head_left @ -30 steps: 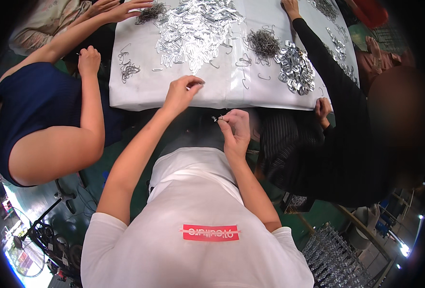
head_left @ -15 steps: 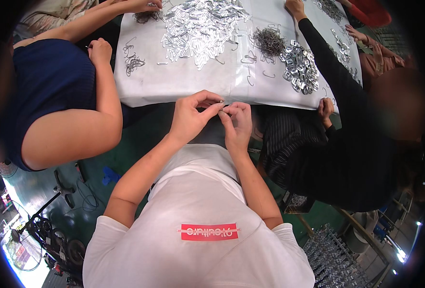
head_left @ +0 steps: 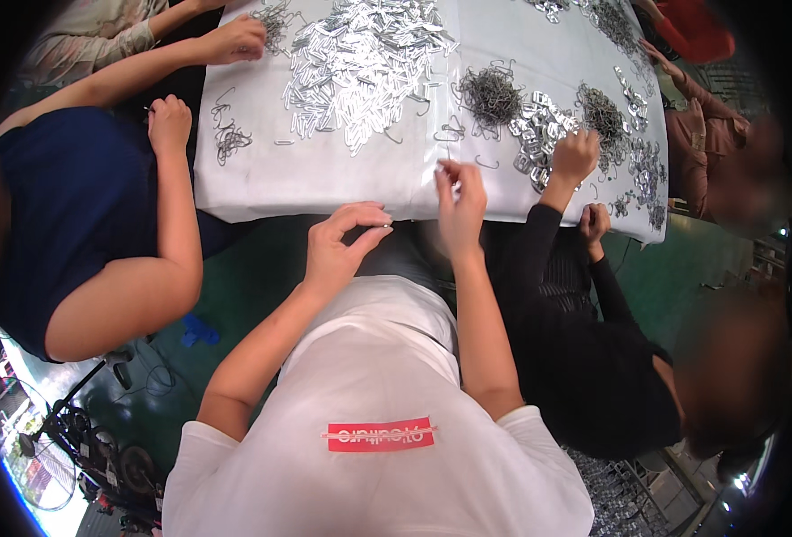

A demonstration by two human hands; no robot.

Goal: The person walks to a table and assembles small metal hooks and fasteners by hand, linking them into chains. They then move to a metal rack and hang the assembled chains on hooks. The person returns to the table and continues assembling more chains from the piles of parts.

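Observation:
My left hand [head_left: 347,240] is just in front of the table edge, thumb and forefinger pinched on a small metal piece [head_left: 387,225] that mostly hides between the fingertips. My right hand [head_left: 462,204] reaches over the table's front edge with curled fingers. Motion smears it, and whether it holds anything does not show. Beyond it on the white table cover [head_left: 324,183] lie a few loose wire hooks [head_left: 450,132] and a dark tangled heap of hooks [head_left: 491,97]. A big pile of shiny, narrow metal pieces [head_left: 356,72] lies farther left.
Silver buckle-like parts [head_left: 539,134] and another heap of wire hooks [head_left: 602,116] lie to the right. A co-worker's hand [head_left: 575,157] is over them. At the left, another person's hand [head_left: 239,40] is by a hook pile [head_left: 275,22]. More hooks [head_left: 230,141] lie near the left edge.
My hands have parted: the right moved up and right over the table, the left slightly down and left. The right co-worker's arm drew back toward the buckle-like parts.

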